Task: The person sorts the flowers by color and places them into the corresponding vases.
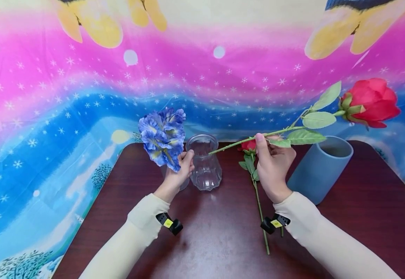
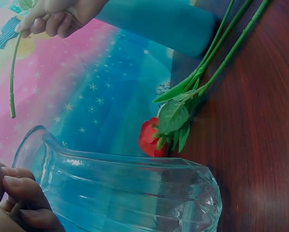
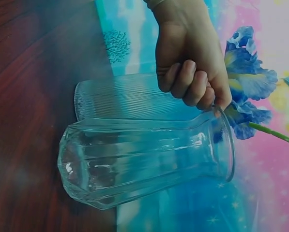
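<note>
My right hand (image 1: 274,164) pinches the green stem of a red rose (image 1: 371,102) between thumb and fingers. The rose tilts, with its bloom up to the right and its cut end near the mouth of a clear faceted glass vase (image 1: 206,172). At that vase's rim, my left hand (image 1: 179,170) has curled fingers, and its thumb side appears to pinch the rim. Behind the left hand are blue iris blooms (image 3: 248,82) above a ribbed clear glass vase (image 3: 117,99). Whether the iris stem stands inside that vase is hidden.
Another red rose (image 2: 151,137) lies on the dark wooden table (image 1: 216,240), its stem running toward the front edge among other green stems. To the right stands a tall blue-grey vase (image 1: 315,176). A printed snowflake cloth (image 1: 195,85) hangs behind the table.
</note>
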A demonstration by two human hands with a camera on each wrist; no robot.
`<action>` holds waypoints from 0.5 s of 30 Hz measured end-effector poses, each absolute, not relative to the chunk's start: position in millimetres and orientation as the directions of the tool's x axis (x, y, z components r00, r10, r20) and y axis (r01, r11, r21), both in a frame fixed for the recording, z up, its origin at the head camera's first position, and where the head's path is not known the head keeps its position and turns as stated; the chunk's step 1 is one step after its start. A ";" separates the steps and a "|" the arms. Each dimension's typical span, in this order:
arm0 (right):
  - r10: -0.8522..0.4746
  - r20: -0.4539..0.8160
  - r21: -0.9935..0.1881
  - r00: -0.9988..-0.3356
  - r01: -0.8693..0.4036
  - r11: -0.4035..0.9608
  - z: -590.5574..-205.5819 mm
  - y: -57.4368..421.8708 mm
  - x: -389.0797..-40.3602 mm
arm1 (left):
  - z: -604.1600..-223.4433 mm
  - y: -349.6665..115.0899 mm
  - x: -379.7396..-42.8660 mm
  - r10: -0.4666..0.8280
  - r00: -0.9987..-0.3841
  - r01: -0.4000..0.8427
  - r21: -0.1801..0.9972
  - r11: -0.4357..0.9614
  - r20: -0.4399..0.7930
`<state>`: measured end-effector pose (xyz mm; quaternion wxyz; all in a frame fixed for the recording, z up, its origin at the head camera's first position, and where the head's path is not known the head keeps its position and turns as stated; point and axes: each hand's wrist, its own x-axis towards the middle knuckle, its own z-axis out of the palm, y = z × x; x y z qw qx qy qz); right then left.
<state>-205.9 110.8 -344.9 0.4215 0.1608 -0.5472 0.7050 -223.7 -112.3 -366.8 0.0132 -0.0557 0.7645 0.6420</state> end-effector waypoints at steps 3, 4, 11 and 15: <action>0.423 0.704 -0.622 -0.570 -0.783 -0.019 -341.0 108.6 -209.6 | -367.2 -111.9 -224.1 -0.072 -0.993 -0.106 0.980 0.168 -0.095; 0.424 0.709 -0.619 -0.564 -0.786 -0.010 -340.1 107.7 -210.9 | -367.3 -111.8 -224.0 -0.071 -0.993 -0.105 0.980 0.168 -0.094; 0.401 0.722 -0.620 -0.564 -0.784 0.013 -336.6 101.2 -220.4 | -368.1 -112.0 -223.3 -0.064 -0.994 -0.096 0.981 0.169 -0.086; 0.361 0.729 -0.633 -0.582 -0.773 0.031 -339.6 98.7 -227.9 | -368.5 -112.3 -223.2 -0.063 -0.995 -0.087 0.982 0.168 -0.078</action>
